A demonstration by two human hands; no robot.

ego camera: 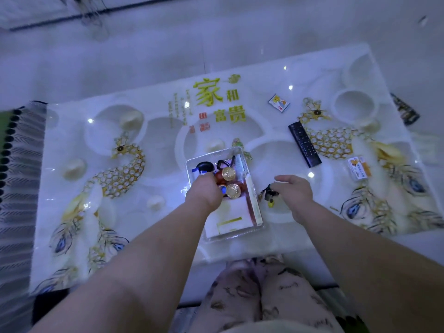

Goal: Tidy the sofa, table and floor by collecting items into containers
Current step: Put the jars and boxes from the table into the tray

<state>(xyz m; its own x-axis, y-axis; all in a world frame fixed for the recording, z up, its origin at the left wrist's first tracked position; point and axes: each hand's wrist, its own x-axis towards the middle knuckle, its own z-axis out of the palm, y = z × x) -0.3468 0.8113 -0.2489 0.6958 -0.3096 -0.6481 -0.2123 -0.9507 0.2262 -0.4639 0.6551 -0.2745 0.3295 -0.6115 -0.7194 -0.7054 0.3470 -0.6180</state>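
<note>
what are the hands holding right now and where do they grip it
The right hand pinches a small dark keyring-like bundle by its top, beside the clear tray. The left hand reaches into the tray; any grip is hidden.

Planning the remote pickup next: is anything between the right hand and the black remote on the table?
Nothing visible. The right hand is over a small dark object beside the clear tray; only bare tabletop lies between it and the black remote.
</note>
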